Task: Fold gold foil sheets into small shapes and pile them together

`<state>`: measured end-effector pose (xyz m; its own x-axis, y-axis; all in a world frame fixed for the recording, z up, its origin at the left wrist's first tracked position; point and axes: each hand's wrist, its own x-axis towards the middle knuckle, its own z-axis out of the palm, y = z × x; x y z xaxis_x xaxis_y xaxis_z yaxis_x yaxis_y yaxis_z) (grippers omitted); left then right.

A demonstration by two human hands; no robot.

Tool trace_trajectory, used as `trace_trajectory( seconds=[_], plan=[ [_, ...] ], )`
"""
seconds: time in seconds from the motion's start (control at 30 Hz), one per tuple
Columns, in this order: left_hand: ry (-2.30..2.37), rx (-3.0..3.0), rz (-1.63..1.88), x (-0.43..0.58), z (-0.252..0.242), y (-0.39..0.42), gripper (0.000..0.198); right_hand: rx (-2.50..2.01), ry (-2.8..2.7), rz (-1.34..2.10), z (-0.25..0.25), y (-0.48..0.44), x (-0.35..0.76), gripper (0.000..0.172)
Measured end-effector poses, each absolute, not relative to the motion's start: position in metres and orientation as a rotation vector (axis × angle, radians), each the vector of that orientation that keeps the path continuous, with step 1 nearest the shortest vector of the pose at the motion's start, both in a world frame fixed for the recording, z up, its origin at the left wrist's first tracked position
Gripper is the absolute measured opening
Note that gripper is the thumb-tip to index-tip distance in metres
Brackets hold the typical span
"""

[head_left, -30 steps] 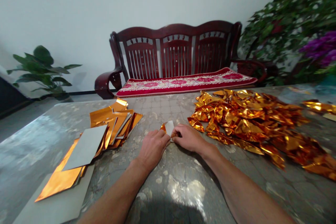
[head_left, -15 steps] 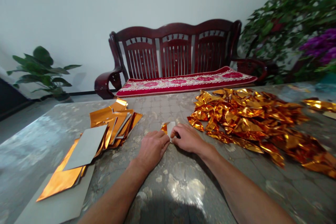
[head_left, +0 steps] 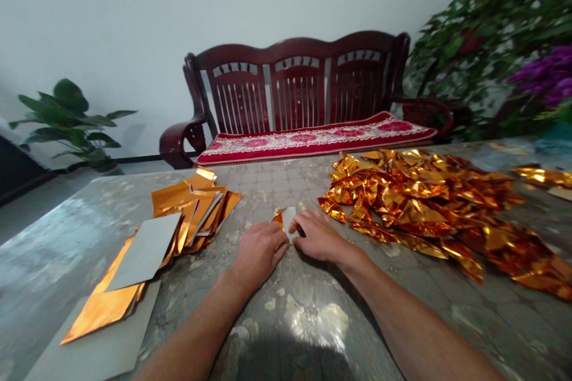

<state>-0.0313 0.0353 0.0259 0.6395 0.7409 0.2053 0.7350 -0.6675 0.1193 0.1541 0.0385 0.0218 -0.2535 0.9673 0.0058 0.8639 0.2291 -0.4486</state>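
Note:
A small sheet of gold foil paper (head_left: 289, 215), pale side up with a gold flap turned over on its left, lies on the table between my two hands. My left hand (head_left: 261, 246) is closed over its near left part, fingertips pressed down on it. From the right, my right hand (head_left: 318, 234) grips the sheet's edge with thumb and forefinger curled together. The near part of the sheet is hidden under the fingers. To the left lies a loose stack of flat foil sheets (head_left: 208, 214). On the right spreads a heap of folded gold foil pieces (head_left: 406, 196).
A grey card (head_left: 111, 345) lies under the near end of the stack on the patterned table (head_left: 286, 292). Past the far edge stands a dark wooden bench (head_left: 295, 95) with a red cushion (head_left: 308, 141). Potted plants (head_left: 74, 119) stand left and right.
The hands and the foil paper hold almost the same position. The whole view has shifted very slightly.

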Motion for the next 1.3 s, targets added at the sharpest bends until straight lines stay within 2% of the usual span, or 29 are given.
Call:
trace_trajectory(
  seconds=[0.67, 0.87, 1.3],
  plan=[
    [1.263, 2.775, 0.421, -0.031, 0.027, 0.035, 0.018, -1.739, -2.239, 0.5, 0.017, 0.038, 0.152, 0.029],
    [1.25, 2.761, 0.444, -0.032, 0.022, 0.038, 0.024, -1.739, -2.228, 0.531, 0.02, 0.038, 0.152, 0.029],
    [1.165, 2.588, 0.501, -0.036, 0.025, 0.054, 0.018, -1.743, -2.235, 0.52, 0.021, 0.037, 0.152, 0.027]
  ],
)
